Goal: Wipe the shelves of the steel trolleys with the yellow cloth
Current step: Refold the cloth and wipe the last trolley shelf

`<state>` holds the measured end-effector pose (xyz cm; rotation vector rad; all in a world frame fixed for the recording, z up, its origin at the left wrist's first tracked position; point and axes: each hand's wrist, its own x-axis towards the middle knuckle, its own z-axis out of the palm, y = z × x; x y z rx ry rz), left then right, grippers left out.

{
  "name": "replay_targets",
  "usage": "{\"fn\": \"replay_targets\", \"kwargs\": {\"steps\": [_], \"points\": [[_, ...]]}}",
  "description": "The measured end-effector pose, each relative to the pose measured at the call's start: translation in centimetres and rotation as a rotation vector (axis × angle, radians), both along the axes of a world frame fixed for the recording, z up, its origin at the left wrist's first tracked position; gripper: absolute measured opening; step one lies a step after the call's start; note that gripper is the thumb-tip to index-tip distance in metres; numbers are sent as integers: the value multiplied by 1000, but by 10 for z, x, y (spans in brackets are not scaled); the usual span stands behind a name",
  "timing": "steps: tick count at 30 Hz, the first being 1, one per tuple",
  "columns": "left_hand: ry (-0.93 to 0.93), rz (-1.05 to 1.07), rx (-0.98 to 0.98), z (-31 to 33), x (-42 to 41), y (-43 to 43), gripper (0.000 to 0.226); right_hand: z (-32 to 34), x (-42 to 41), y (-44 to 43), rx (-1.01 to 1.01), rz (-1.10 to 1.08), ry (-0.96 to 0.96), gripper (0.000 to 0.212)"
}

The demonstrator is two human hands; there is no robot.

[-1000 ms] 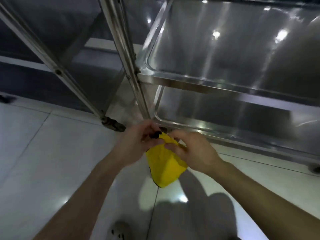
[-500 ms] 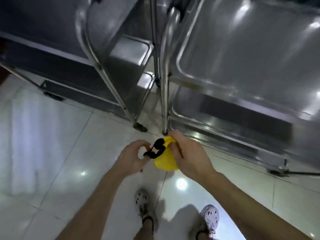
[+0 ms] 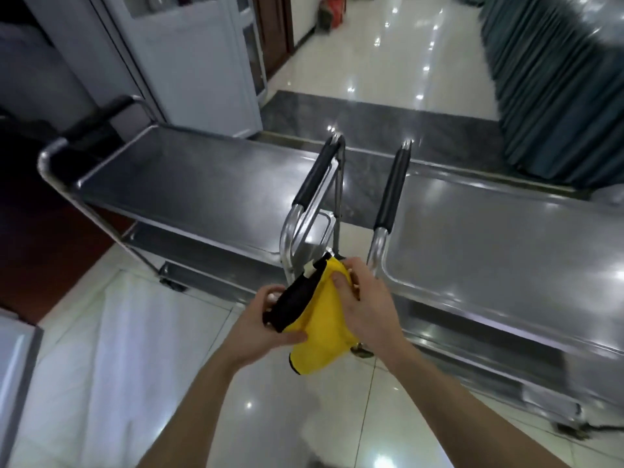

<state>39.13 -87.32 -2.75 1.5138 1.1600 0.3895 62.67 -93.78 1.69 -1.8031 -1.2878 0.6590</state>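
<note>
Yellow cloth (image 3: 320, 329) bunched between my hands, clear of both trolleys. Left hand (image 3: 266, 329) curls round its black edge at nine o'clock, right hand (image 3: 368, 305) pinches its three o'clock side. Steel trolleys (image 3: 189, 184) at twelve.

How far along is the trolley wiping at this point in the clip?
Done: nothing the steel confirms. In hand: left hand and right hand both grip the yellow cloth in mid-air, touching no shelf. Left: left trolley's top shelf, right trolley's top shelf, and the lower shelves.
</note>
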Motion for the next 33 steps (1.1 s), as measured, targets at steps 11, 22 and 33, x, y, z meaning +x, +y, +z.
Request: {"fn": "replay_targets", "kwargs": {"steps": [11,22,33], "points": [[-171,407,211,65,-4,100,51,43,-1,61,11,-118,82,24],[81,133,205,91,43,251,33,-8,29,193,-100,-295,229,22],[163,111,372,92,133,379,28,-17,79,299,83,-414,250,32]]}}
